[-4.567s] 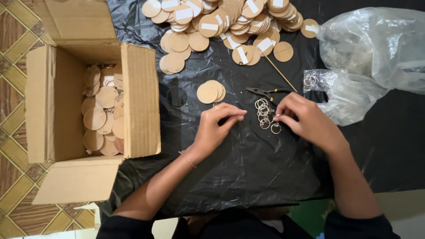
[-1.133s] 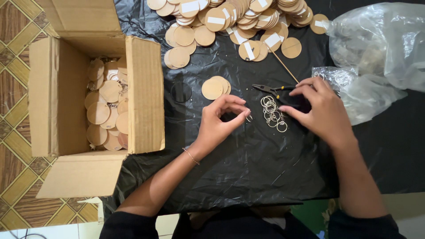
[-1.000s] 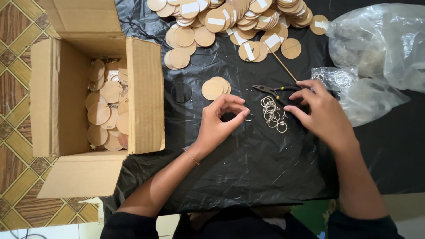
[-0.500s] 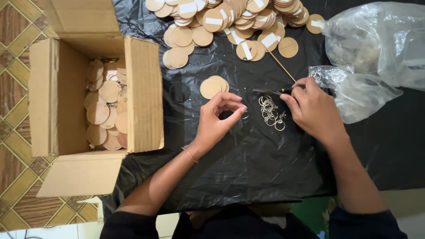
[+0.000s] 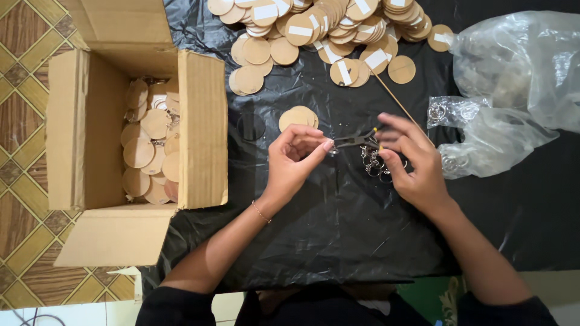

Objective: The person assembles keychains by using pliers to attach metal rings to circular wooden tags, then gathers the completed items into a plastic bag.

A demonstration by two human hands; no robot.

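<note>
Nearest the camera, two dark-sleeved forearms reach out over a black plastic sheet [image 5: 314, 241] that covers the bench; this sheet serves as the landmark for everything else. Near the middle of the sheet, the left hand [image 5: 296, 160] is curled, with thumb and fingertips pinched together on something very small at the tip of the pliers; it is too small to make out for certain, but looks like a metal key ring. A thin bracelet sits on that wrist. Just to the right, the right hand [image 5: 411, 163] is closed around the handles of a pair of small pliers [image 5: 356, 140], whose nose points left and meets the left fingertips. Partly under the right hand, a loose cluster of metal key rings [image 5: 371, 164] lies on the sheet.

Just beyond the left hand, a short stack of round wooden discs [image 5: 297, 116] rests on the sheet, with a dark round disc [image 5: 251, 127] beside it. A thin wooden stick [image 5: 396, 99] lies slantwise beyond the right hand. Off the sheet's left edge, on the tiled floor [image 5: 24, 121], stands an open cardboard box [image 5: 202, 127] holding more wooden discs with rings attached. At the sheet's right side lie crumpled clear plastic bags [image 5: 507, 84]. At its far edge spreads a large heap of wooden discs [image 5: 320, 30], many carrying pale tape strips.
</note>
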